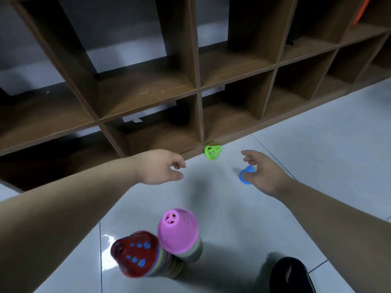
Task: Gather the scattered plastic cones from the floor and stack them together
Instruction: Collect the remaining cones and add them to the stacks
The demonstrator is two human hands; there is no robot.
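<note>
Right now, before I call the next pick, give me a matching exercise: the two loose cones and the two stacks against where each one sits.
1 green cone
2 blue cone
3 pink-topped stack
4 red-topped stack

A at the thumb of the right hand
B on its side at the foot of the wooden shelf
C lower left, blue showing through its holes
D the stack nearer the black shoe

Pairs: 1-B, 2-A, 3-D, 4-C

Two bare forearms reach forward from the lower corners, angled toward each other. The left hand [160,167] hangs palm down, fingers loosely curled, holding nothing. The right hand [264,172] is spread, fingers relaxed and apart, index finger pointing forward, thumb angled downward.
</note>
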